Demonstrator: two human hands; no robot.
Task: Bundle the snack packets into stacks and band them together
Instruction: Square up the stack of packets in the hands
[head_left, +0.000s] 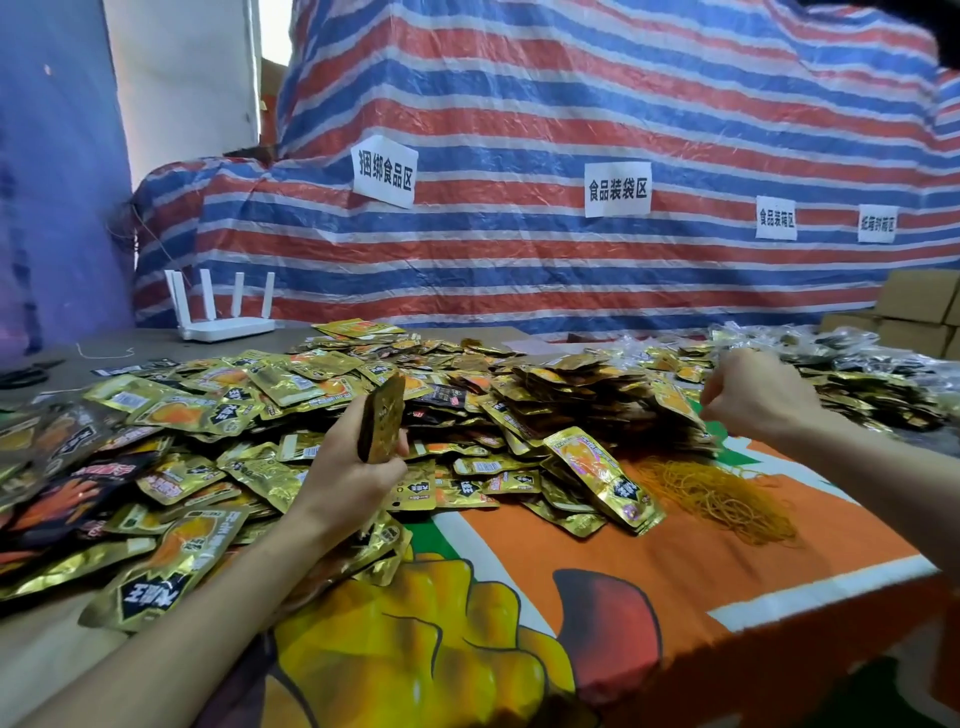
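Head view: a slim stack of gold foil snack packets (383, 415) stands on edge in the left hand (353, 478), whose fingers and thumb curl round its lower half, above the heap's near side. The right hand (753, 397) hovers well apart with fingers curled in; whether it pinches anything I cannot tell. Beneath both spreads a broad heap of crinkled, shiny gold and black sachets (270, 384), flat, rectangular, loosely overlapping. Just beside it, a tangle of thin yellow-orange rubber bands (722, 501) rests on a glossy orange printed sheet (675, 566). Behind stand a white four-antenna router (223, 319), brown cardboard boxes (914, 306) and a wrinkled red, blue and white striped tarpaulin (571, 270) bearing white paper signs (617, 189)
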